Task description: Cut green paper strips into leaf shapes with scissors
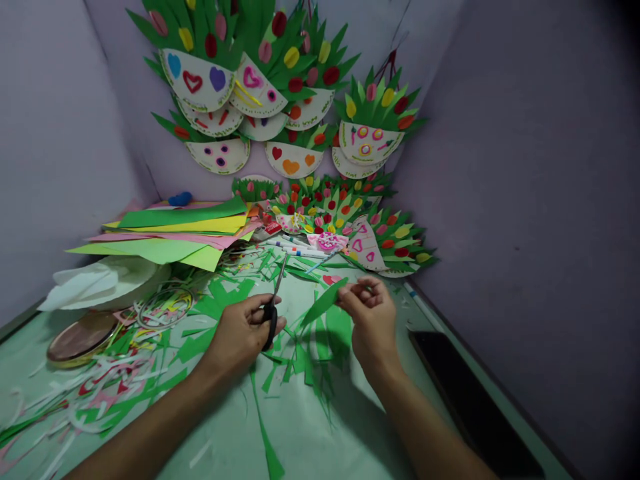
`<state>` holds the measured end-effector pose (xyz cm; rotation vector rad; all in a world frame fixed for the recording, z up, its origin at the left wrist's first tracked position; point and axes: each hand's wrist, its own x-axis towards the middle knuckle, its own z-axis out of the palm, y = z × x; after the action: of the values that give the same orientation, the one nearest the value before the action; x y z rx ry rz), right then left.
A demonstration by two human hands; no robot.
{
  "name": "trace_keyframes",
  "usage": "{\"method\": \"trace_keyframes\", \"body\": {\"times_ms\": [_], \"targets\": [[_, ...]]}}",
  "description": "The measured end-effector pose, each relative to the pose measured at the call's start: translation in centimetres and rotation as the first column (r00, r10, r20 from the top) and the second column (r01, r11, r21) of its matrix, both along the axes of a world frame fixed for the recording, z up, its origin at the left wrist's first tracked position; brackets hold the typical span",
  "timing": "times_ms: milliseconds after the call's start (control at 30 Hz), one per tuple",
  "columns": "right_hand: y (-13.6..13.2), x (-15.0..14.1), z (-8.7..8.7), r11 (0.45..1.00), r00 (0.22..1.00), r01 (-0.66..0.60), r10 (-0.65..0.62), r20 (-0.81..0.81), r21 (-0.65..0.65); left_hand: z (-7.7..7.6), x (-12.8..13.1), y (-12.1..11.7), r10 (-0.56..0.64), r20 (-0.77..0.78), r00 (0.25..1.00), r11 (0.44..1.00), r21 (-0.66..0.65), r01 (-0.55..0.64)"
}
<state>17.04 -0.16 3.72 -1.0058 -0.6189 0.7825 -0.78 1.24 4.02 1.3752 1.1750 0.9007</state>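
Observation:
My left hand [243,333] grips black-handled scissors [273,303], whose blades point up and away over the table. My right hand [370,317] pinches a narrow leaf-shaped piece of green paper [324,301] at its right end, a little to the right of the scissor blades. The two hands hover close together above a heap of green paper scraps [300,353] on the pale green table [310,427].
A stack of coloured paper sheets [175,233] lies at the back left, white tissue [95,283] and a round lid [80,337] left of it. Paper-plate flower baskets [295,100] hang on the wall and lie at the back [350,220]. Markers [300,250] lie behind. A dark phone [460,393] rests at right.

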Motion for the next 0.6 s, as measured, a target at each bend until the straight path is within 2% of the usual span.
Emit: {"method": "trace_keyframes", "body": {"times_ms": [33,100,233,367,467,600], "targets": [[0.1,0.4,0.1,0.998,0.998,0.055,-0.055,-0.006,0.038,0.1,0.0,-0.2,-0.038,-0.02,0.999,0.999,0.029,0.039],[0.3,1.0,0.3,0.996,0.996,0.075,-0.073,-0.046,0.052,0.0,-0.1,-0.4,-0.123,-0.077,0.989,0.989,0.078,0.129],[0.0,0.9,0.3,0.996,0.992,-0.087,0.084,-0.096,-0.023,-0.9,-0.2,-0.6,-0.182,-0.254,0.95,0.952,0.195,0.234],[-0.6,-0.5,0.1,0.984,0.984,-0.177,0.177,-0.02,-0.017,-1.7,-0.2,-0.7,-0.188,-0.446,0.875,0.905,0.268,0.331],[-0.9,-1.2,-0.1,0.981,0.981,-0.196,0.196,0.003,-0.012,-1.7,-0.2,-0.9,-0.199,-0.48,0.855,0.891,0.275,0.362],[-1.1,-1.5,-0.2,0.975,0.975,-0.221,0.221,-0.004,-0.027,-1.5,-0.3,-1.1,-0.204,-0.46,0.864,0.896,0.268,0.353]]}}
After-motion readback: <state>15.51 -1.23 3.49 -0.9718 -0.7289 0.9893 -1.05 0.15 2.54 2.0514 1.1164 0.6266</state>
